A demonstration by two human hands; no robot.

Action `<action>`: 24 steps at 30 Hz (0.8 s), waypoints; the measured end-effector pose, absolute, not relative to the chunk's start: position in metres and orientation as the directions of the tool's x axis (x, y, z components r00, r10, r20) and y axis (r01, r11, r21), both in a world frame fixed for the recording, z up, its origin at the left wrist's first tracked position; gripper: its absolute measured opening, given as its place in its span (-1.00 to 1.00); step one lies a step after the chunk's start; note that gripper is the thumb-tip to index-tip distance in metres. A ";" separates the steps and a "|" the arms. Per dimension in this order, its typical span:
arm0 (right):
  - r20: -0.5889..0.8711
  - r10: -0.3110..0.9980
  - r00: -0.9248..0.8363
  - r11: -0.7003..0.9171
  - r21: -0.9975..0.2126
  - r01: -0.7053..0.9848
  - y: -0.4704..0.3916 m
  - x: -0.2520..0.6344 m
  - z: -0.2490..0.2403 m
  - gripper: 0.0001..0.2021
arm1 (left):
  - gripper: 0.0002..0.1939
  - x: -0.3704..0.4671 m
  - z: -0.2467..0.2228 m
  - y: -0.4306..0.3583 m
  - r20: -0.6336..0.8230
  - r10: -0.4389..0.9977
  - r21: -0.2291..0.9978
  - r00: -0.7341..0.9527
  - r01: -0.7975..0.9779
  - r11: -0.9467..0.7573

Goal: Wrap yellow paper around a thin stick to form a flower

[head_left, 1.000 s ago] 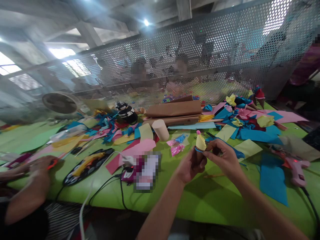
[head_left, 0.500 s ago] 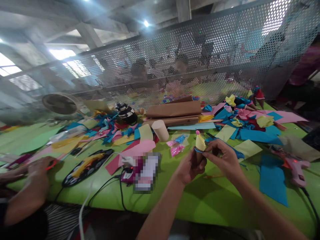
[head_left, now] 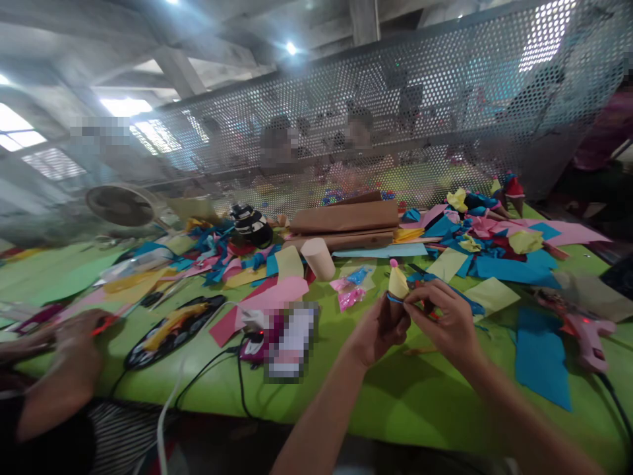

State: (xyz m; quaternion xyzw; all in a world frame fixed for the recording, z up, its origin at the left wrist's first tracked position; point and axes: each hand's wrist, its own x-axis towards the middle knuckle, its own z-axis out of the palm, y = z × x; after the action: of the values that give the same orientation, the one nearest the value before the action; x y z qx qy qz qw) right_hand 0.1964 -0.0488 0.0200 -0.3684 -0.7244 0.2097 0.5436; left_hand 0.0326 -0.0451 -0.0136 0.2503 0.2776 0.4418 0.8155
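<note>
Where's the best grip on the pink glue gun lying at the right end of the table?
Probably the handle of the pink glue gun, taken from above. It lies flat on its side on the green table with bare table around it; its cord trails off toward the near right corner, and the nozzle end points left, so avoid that end.

Head camera looks forward-down, near, across green table point(head_left: 420, 396)

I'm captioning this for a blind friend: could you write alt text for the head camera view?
Two hands, left hand and right hand, hold a small yellow paper cone over a green table strewn with coloured paper scraps.
</note>
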 end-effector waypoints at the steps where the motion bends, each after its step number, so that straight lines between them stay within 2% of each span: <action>1: 0.640 0.755 -0.140 0.648 -0.697 0.307 -0.049 0.196 0.020 -0.90 | -0.55 0.033 -0.014 -0.045 -0.229 0.858 0.654 0.461 -0.580 0.486; 11: 0.646 0.744 -0.170 0.661 -0.679 0.319 -0.050 0.198 0.022 -0.91 | -0.57 0.032 -0.015 -0.043 -0.203 0.866 0.665 0.457 -0.585 0.464; 19: 0.501 0.862 -0.082 0.507 -0.852 0.131 -0.045 0.201 0.016 -0.92 | -0.55 0.031 -0.013 -0.043 -0.138 0.854 0.707 0.502 -0.554 0.440; 24: 0.427 0.899 -0.098 0.436 -0.895 0.093 -0.044 0.199 0.014 -0.85 | -0.52 0.033 -0.010 -0.043 -0.171 0.857 0.706 0.486 -0.547 0.450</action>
State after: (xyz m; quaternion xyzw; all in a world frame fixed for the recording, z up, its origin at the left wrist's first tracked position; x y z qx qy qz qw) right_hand 0.1991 -0.0444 0.0145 -0.3850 -0.6442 0.3658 0.5504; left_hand 0.0327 -0.0435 -0.0102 0.2950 0.2631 0.4335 0.8099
